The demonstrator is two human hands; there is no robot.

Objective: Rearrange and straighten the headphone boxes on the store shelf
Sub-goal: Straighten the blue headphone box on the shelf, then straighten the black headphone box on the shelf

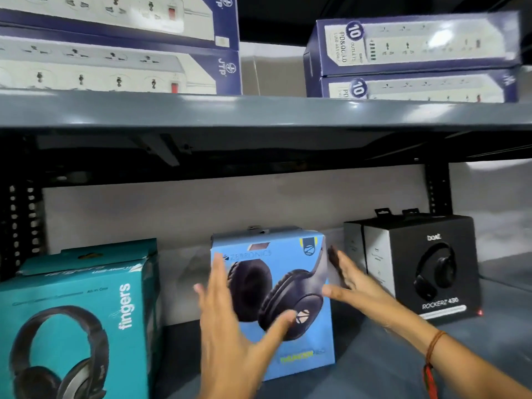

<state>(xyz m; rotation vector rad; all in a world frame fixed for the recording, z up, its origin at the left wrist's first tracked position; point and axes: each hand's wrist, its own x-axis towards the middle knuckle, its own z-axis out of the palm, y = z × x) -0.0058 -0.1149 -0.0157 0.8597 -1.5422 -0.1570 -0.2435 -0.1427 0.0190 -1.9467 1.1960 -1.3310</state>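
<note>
Head view. Grey metal shelf (388, 367), lower level, three headphone boxes in a row, each upright with its front facing near.

Left: teal box (77, 318), marked "fingers", nearest of the three, cut off by the left and bottom edges.

Centre: blue box (276, 283), set further back, turned slightly so its right edge sits nearer than its left. Clear gaps between it and both neighbours.

Right: black box (426, 266), marked "Rockerz 430", close to the back wall, with a second, similar box partly hidden just behind its left side.

Left hand (230, 332): open, fingers spread, palm in front of the blue box's front face at its left part. Motion blur; cannot tell whether it touches the cardboard.

Right hand (354, 283): open, fingers straight and slightly apart, lying along the blue box's right side, thumb at the front right edge. Contact looks likely but is blurred. Red-orange thread (431, 358) on that wrist.

Upper shelf (259, 110): stacked navy power strip boxes (414, 44) at left and right.
</note>
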